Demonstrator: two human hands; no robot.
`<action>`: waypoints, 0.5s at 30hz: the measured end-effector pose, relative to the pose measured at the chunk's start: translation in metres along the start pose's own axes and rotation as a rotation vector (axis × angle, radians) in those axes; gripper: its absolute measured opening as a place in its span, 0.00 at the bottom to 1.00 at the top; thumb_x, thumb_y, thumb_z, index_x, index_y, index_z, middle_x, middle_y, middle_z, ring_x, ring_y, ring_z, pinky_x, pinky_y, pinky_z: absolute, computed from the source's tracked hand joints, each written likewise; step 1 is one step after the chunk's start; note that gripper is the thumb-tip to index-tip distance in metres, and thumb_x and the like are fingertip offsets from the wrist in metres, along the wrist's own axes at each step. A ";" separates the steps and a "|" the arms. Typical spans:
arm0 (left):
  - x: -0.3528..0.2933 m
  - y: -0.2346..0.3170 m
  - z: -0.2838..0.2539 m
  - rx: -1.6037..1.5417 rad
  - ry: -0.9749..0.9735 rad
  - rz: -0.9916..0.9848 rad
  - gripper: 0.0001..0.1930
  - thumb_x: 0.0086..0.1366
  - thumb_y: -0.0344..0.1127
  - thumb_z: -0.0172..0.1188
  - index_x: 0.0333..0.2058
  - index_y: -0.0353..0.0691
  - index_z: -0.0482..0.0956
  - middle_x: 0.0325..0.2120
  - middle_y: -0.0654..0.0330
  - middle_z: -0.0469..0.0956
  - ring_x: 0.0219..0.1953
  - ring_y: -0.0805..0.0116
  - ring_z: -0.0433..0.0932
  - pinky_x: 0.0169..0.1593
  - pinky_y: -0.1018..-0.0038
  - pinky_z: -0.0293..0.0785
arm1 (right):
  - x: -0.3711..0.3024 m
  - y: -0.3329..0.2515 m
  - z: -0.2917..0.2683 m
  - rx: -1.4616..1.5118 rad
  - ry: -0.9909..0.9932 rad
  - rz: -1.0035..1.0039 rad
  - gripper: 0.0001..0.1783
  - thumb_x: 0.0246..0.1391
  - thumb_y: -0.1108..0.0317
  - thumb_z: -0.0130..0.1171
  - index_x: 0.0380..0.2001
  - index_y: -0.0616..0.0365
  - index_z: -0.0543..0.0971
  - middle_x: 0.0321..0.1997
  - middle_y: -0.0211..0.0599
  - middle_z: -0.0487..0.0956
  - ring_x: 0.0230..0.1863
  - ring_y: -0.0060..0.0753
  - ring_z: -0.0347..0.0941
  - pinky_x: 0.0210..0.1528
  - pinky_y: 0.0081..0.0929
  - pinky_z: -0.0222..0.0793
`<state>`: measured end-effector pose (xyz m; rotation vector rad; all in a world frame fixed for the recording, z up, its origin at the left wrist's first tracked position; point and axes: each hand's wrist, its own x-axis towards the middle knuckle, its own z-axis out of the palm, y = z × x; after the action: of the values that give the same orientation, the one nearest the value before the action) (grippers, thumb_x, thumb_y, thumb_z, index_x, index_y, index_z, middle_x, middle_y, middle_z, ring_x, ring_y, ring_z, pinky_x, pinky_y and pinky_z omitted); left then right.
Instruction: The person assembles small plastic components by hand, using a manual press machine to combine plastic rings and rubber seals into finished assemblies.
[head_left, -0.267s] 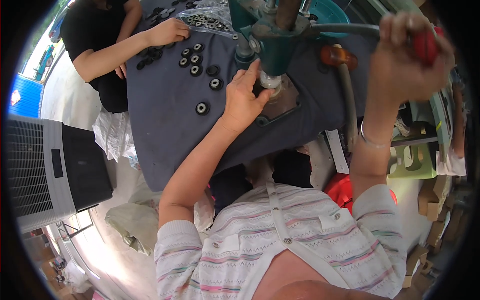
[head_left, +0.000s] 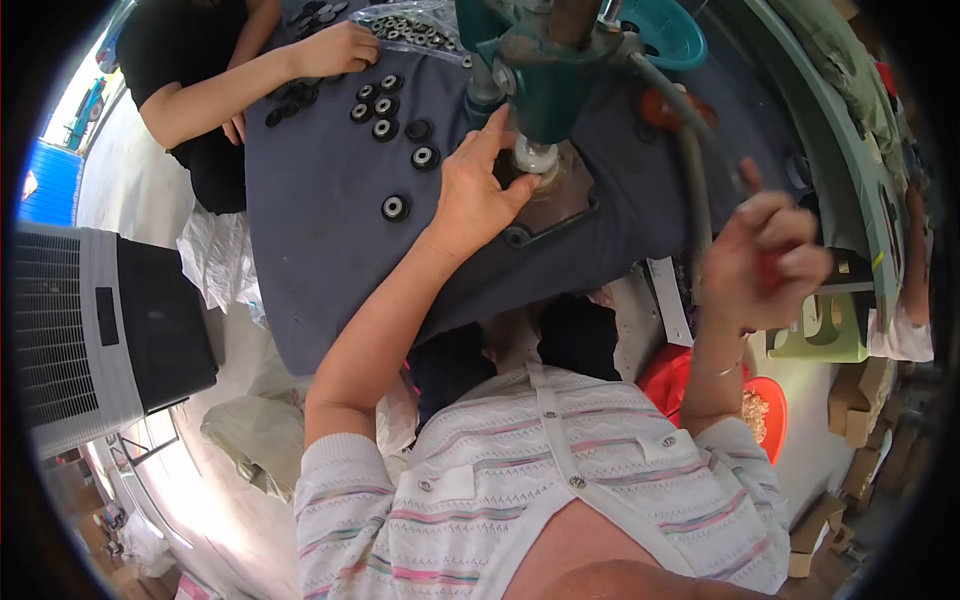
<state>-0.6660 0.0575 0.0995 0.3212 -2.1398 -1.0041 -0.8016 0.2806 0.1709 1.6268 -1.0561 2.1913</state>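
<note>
A dark green hand press (head_left: 545, 85) stands on the grey-clothed table, its white ram tip (head_left: 536, 155) lowered close to the metal base plate (head_left: 560, 205). Just left of that tip is my left hand (head_left: 470, 190), fingers and thumb spread apart, thumb near the tip; I see nothing held in it. My right hand (head_left: 760, 260), blurred by motion, is wrapped round the red knob of the press lever (head_left: 675, 90). Left of the press lie several black wheels (head_left: 395, 207) with metal centres.
A co-worker's hand (head_left: 350, 48) rests among dark parts at the far left, beside a clear bag of small rings (head_left: 410, 30). A teal basin (head_left: 670, 35) sits behind the press. An orange-handled tool (head_left: 665, 108) lies right of it. Below the table's right side is a red container (head_left: 768, 415).
My right hand has swung the lever down and toward me. My left hand has opened slightly, its thumb drawing a little away from the ram tip. The co-worker's hand stays about where it was.
</note>
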 end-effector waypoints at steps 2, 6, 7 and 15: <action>0.005 0.002 0.001 -0.013 0.008 0.008 0.40 0.44 0.27 0.69 0.58 0.29 0.65 0.36 0.50 0.78 0.39 0.52 0.77 0.44 0.65 0.75 | -0.029 -0.007 0.001 -0.132 0.110 0.021 0.16 0.63 0.52 0.49 0.30 0.52 0.66 0.29 0.40 0.67 0.38 0.55 0.74 0.57 0.75 0.58; 0.003 -0.003 0.005 -0.048 -0.005 0.017 0.40 0.43 0.27 0.69 0.59 0.31 0.65 0.37 0.50 0.79 0.40 0.52 0.78 0.45 0.65 0.74 | -0.008 0.001 0.000 -0.159 0.020 -0.027 0.17 0.64 0.51 0.47 0.30 0.52 0.66 0.27 0.41 0.69 0.35 0.54 0.75 0.54 0.71 0.63; 0.002 -0.007 0.003 -0.066 -0.002 -0.006 0.41 0.43 0.27 0.69 0.59 0.31 0.64 0.38 0.50 0.79 0.41 0.52 0.78 0.45 0.65 0.74 | 0.004 0.005 0.004 -0.143 0.013 -0.045 0.17 0.64 0.51 0.47 0.30 0.52 0.66 0.27 0.41 0.69 0.35 0.54 0.75 0.54 0.71 0.63; 0.000 -0.020 0.005 -0.119 0.045 -0.046 0.40 0.45 0.28 0.70 0.59 0.34 0.65 0.38 0.52 0.80 0.41 0.56 0.78 0.45 0.67 0.74 | 0.172 0.029 0.106 0.149 0.286 0.204 0.11 0.65 0.58 0.49 0.36 0.55 0.71 0.27 0.33 0.71 0.17 0.19 0.62 0.16 0.17 0.56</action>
<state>-0.6709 0.0467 0.0822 0.3332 -2.0314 -1.1345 -0.8015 0.1500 0.3277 1.2520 -1.0352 2.5953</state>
